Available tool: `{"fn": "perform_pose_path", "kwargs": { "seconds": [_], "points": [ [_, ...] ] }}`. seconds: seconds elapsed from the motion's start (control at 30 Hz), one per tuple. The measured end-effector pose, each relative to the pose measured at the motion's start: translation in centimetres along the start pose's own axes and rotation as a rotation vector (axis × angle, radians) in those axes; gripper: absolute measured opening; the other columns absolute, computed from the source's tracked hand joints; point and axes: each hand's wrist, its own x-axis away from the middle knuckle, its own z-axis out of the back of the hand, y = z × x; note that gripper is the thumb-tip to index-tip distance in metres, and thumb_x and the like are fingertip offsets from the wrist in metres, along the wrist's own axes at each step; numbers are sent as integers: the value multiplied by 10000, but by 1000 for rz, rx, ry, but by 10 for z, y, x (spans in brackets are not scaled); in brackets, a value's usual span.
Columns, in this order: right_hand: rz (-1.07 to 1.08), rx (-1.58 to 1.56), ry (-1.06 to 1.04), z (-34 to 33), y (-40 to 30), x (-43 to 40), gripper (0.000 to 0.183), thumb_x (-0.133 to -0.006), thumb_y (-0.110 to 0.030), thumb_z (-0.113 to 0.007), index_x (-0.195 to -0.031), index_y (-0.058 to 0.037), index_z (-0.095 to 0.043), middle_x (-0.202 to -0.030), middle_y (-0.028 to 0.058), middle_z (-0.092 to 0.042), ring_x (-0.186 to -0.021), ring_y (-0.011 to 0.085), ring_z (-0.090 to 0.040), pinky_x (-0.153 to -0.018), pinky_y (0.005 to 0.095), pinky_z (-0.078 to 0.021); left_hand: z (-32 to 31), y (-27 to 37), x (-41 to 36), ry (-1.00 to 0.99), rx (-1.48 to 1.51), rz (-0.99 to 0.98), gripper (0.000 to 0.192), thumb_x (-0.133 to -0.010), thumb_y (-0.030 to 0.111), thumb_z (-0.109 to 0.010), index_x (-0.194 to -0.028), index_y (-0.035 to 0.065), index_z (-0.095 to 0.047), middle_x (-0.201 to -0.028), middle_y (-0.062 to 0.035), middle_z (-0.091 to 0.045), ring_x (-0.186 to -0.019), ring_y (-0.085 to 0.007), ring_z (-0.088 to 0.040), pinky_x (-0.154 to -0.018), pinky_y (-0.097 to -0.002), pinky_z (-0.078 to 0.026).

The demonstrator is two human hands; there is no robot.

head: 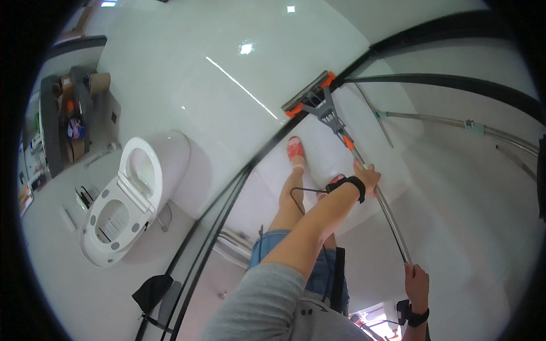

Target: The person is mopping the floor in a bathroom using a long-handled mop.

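A sponge mop (326,108) with a metal pole, grey bracket and orange end clips reaches from the lower right up to the dark threshold strip. Its roller head lies along the floor side of that strip, touching or just above it. My left hand (367,175) grips the pole below the orange collar. Lower down, near the pole's far end, my right hand (416,283) is closed around it. Black straps with small devices circle both wrists. Pink sandals (295,148) are on my feet, inside the glass enclosure.
A white toilet (158,170) with raised lid stands at the left. The black-framed glass partition (209,243) runs diagonally beside me, with a black item hung at its lower end. A metal rail (439,119) crosses on the right. Shelves (76,115) hold rolls and boxes.
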Motion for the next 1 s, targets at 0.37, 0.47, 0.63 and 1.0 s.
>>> {"fn": "perform_pose_path", "kwargs": {
  "seconds": [0.37,0.47,0.63,1.0],
  "points": [
    [-38,-5,-57,-16,-2,-9,393,-863,-346,-450,-664,-9,-484,-593,215,-530,-595,409,-532,-523,472,-404,-6,-13,-3,-21,-29,-43,499,-591,417,-729,-950,120,-553,-1017,-158,-468,-1108,-369,-359,-855,-726,-83],
    [-48,19,-15,-22,4,-11,353,-856,-331,-468,-693,-20,-500,-585,201,-534,-592,395,-540,-530,459,-419,-11,-11,-2,40,-36,-37,448,-601,404,-723,-916,127,-564,-981,-142,-478,-1084,-357,-382,-858,-725,-79],
    [101,-76,365,-29,5,6,212,-810,-251,-553,-767,-46,-518,-570,163,-534,-558,368,-541,-521,429,-430,-22,-7,19,193,-46,-59,323,-600,352,-714,-799,128,-595,-911,-105,-496,-1008,-333,-441,-866,-721,-85],
    [122,-481,-355,-28,31,22,241,-828,-256,-549,-808,-16,-536,-490,72,-458,-408,190,-451,-416,310,-361,-13,-13,142,476,-27,44,241,-584,183,-694,-802,170,-593,-944,-76,-515,-1161,-443,-303,-847,-701,-217]
  ]
}}
